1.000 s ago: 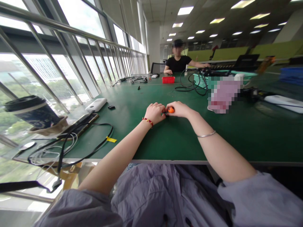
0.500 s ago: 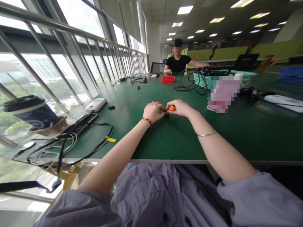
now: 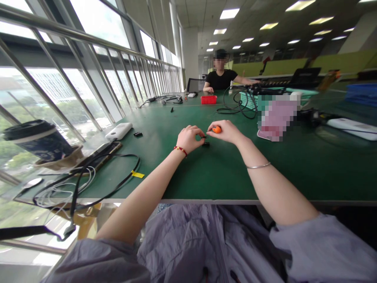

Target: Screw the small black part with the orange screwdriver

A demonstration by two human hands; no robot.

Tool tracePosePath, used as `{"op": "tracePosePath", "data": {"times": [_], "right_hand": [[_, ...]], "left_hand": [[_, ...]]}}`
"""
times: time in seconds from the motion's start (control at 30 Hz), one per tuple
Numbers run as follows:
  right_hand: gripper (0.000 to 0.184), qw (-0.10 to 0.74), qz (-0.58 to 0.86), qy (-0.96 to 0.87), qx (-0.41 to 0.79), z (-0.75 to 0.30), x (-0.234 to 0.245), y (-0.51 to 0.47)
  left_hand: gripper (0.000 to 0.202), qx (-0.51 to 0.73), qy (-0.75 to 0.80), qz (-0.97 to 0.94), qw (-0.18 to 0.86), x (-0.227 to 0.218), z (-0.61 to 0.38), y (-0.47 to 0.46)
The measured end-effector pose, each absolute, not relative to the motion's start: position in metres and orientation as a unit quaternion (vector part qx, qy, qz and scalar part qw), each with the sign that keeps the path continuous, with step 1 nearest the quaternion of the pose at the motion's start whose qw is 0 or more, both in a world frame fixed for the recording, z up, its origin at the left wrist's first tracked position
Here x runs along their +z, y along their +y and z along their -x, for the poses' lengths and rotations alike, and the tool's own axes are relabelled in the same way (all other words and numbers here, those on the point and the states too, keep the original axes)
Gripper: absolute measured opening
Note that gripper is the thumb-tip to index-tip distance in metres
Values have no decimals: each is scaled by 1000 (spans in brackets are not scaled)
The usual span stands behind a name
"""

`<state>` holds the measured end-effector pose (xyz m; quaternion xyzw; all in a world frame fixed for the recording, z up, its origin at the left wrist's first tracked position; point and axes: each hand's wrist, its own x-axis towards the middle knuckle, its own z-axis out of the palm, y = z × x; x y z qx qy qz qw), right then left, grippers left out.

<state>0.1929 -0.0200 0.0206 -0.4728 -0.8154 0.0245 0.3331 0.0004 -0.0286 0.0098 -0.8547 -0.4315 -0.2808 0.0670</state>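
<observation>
My right hand (image 3: 228, 131) is closed around a small tool with an orange handle (image 3: 217, 129), held just above the green table (image 3: 212, 173). My left hand (image 3: 191, 138) is curled beside it, fingertips pinched at the tool's dark tip (image 3: 205, 137). What the left fingers hold is too small to make out. A small black part (image 3: 206, 144) lies on the table right below the two hands. A red bead bracelet is on my left wrist and a silver bangle on my right.
A white power bank (image 3: 119, 131), a phone with cables (image 3: 100, 153) and a paper cup (image 3: 38, 139) lie at the left. A red tray (image 3: 209, 100) and black cables (image 3: 240, 106) sit farther back. A person in black (image 3: 222, 76) sits at the far end.
Both hands have risen a little off the table and drawn slightly apart. The small black part beneath them now shows on the table.
</observation>
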Motion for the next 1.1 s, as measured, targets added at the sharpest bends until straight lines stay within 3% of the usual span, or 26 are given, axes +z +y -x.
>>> {"op": "tracePosePath", "data": {"times": [0.13, 0.4, 0.63, 0.87, 1.1], "right_hand": [[20, 407, 493, -768, -20, -194, 23, -23], [20, 387, 515, -764, -45, -193, 21, -23], [20, 382, 515, -766, -33, -194, 21, -23], [20, 378, 515, -768, -31, -195, 20, -23], [21, 371, 526, -765, -31, -195, 20, -23]], "left_hand": [[12, -227, -374, 899, 27, 8, 0, -29], [19, -140, -424, 894, 32, 12, 4, -26], [21, -18, -663, 746, 70, 44, 66, -27], [28, -70, -812, 579, 11, 62, 100, -39], [36, -102, -849, 518, -34, 63, 105, -39]]}}
